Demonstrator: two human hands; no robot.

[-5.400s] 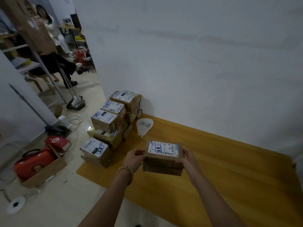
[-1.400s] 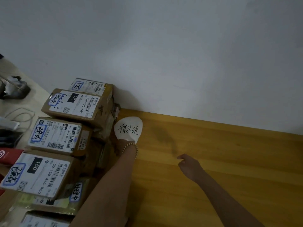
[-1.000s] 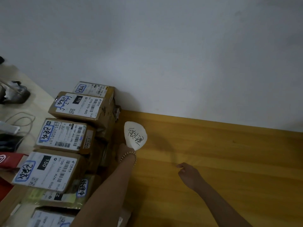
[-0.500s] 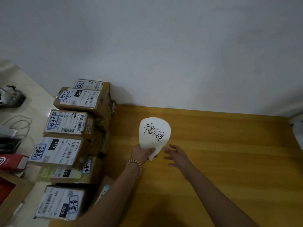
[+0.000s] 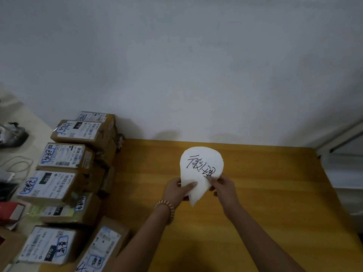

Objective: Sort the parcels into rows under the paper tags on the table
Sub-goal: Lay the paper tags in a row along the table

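Brown parcels [image 5: 64, 156] with white labels are piled along the left edge of the counter [image 5: 275, 193], by a white wall [image 5: 196, 65]. The front ones are cut off, and their small print is too blurry to read. Your left hand [image 5: 177, 190] and right hand [image 5: 224, 190] each pinch a side of the paper tag [image 5: 200, 167], over the counter's middle near the back edge. Its round end points to the wall and its pointy tip points to you.

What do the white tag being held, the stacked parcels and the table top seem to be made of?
Tag: thin matte white paper, judging by its cut edge and pen strokes. Parcels: dull brown cardboard with white printed labels. Table: yellowish wood or wood-look laminate, smooth, with long grain lines; which, the picture leaves open.
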